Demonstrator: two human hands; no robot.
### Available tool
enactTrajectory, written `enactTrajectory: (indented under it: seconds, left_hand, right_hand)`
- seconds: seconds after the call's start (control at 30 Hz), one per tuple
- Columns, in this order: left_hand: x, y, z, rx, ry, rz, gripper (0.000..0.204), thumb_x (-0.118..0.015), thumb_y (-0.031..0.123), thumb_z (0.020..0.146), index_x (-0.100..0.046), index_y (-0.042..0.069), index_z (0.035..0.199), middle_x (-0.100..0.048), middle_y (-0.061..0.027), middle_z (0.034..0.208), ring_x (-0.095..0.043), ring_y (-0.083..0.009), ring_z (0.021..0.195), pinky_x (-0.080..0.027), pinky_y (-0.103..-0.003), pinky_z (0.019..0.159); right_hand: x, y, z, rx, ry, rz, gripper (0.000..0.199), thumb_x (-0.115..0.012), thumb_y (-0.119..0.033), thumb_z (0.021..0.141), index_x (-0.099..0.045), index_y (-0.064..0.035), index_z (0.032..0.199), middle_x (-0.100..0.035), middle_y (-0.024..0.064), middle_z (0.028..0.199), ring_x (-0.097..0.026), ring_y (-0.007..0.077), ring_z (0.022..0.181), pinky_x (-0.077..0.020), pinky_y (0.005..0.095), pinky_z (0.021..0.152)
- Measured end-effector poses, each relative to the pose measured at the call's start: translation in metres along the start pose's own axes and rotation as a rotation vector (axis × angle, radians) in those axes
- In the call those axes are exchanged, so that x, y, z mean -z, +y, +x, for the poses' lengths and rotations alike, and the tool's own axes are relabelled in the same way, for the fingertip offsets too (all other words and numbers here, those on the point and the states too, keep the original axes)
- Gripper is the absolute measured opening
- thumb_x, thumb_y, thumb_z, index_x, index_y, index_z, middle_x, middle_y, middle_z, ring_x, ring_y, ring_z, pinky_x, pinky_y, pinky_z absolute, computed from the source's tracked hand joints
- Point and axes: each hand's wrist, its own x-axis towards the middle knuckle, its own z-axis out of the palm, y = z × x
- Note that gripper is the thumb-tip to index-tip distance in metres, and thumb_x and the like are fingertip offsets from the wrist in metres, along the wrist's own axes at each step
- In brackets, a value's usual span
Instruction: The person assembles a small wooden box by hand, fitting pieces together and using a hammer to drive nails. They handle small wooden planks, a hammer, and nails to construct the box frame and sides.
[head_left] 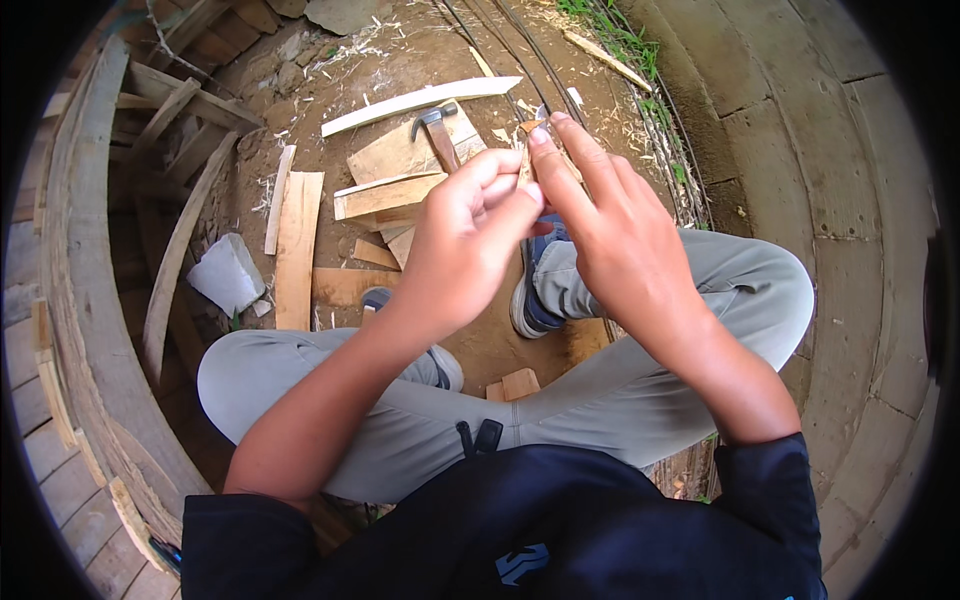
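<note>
Both my hands meet above the ground in front of my shoes. My left hand is closed, its thumb and fingers pinching a thin strip of wood. Against that strip, my right hand brings thumb and forefinger close together at a small shiny blade-like piece, with an orange-brown bit beside it. How the two pieces join is hidden by the fingers. Just left of my hands, a claw hammer with a wooden handle lies on a flat board, beside a wood block.
A long pale strip lies beyond the hammer. Boards and a whitish stone are to the left, near curved timbers. Shavings cover the dirt; dark cables run at the back. A plank-like surface rises on the right.
</note>
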Motion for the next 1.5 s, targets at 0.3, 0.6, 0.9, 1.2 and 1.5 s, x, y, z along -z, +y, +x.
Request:
enactTrajectory:
  seconds: [0.3, 0.6, 0.9, 1.2, 1.5]
  left_hand:
    - [0.005, -0.004, 0.008, 0.016, 0.09, 0.101, 0.025, -0.054, 0.02, 0.109, -0.064, -0.001, 0.115, -0.07, -0.009, 0.106, -0.071, -0.0153, 0.098, -0.063, -0.031, 0.08]
    - [0.0, -0.023, 0.006, -0.172, 0.219, 0.19, 0.021, -0.065, 0.015, 0.103, -0.071, -0.003, 0.114, -0.073, -0.0054, 0.103, -0.068, -0.0094, 0.093, -0.055, -0.025, 0.084]
    - [0.038, 0.015, 0.023, 0.036, -0.028, 0.658, 0.05, -0.083, 0.012, 0.084, -0.066, 0.003, 0.13, -0.076, -0.0116, 0.109, -0.069, -0.0216, 0.104, -0.056, -0.035, 0.092]
    - [0.166, -0.004, 0.017, 0.276, 0.039, 1.487, 0.085, -0.092, 0.011, 0.065, -0.059, 0.017, 0.143, -0.054, -0.0129, 0.151, -0.05, -0.0308, 0.139, -0.043, -0.042, 0.115]
    - [0.19, -0.036, 0.02, 0.316, 0.143, 1.181, 0.058, -0.082, 0.005, 0.075, -0.07, 0.012, 0.131, -0.074, -0.0198, 0.115, -0.074, -0.0298, 0.099, -0.059, -0.039, 0.087]
  right_hand:
    - [0.011, 0.014, 0.003, -0.182, -0.052, 0.808, 0.043, -0.063, 0.002, 0.088, -0.062, 0.0057, 0.131, -0.068, 0.0217, 0.117, -0.069, 0.0301, 0.104, -0.054, 0.038, 0.091]
    - [0.0, 0.013, 0.004, -0.717, -0.055, 1.306, 0.028, -0.075, -0.014, 0.096, -0.072, 0.0065, 0.114, -0.076, 0.0066, 0.095, -0.067, 0.0079, 0.085, -0.0532, 0.0242, 0.078]
    - [-0.013, 0.025, 0.022, -0.571, -0.024, 1.137, 0.016, -0.069, -0.012, 0.098, -0.069, 0.0032, 0.098, -0.069, 0.0001, 0.082, -0.063, 0.0054, 0.078, -0.0517, 0.024, 0.07]
    - [-0.115, 0.024, 0.096, 0.32, -0.206, 0.598, 0.017, -0.064, -0.006, 0.096, -0.064, 0.002, 0.111, -0.065, 0.0191, 0.1, -0.068, 0.036, 0.092, -0.0557, 0.0434, 0.081]
    - [-0.16, 0.007, 0.103, 0.334, -0.269, 0.527, 0.018, -0.062, -0.014, 0.096, -0.067, -0.0035, 0.11, -0.067, 0.0163, 0.106, -0.068, 0.0397, 0.1, -0.0562, 0.0482, 0.086]
